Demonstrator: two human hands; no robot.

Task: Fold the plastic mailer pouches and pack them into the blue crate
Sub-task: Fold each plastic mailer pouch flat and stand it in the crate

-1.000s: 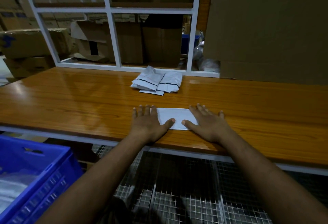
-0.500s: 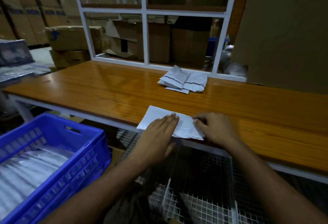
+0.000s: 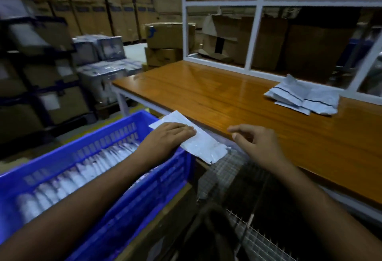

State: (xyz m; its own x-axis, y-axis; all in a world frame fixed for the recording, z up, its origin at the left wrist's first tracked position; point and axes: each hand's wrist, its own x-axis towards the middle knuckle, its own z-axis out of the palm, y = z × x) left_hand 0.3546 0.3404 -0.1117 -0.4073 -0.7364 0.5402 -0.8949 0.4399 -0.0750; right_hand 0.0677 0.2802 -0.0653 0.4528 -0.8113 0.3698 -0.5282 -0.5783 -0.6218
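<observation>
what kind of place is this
Most likely a warehouse packing station: stacked cardboard boxes fill the background, a blue crate holds rows of folded pouches, and more pouches wait on the wooden table.

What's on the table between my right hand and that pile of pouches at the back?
Nothing: the head view shows only bare wooden table between the right hand and the pile of pouches.

Dim storeroom: glossy wooden table [image 3: 237, 99], white shelf frame [image 3: 255, 33] behind, stacked cardboard boxes [image 3: 167, 43] beyond
</observation>
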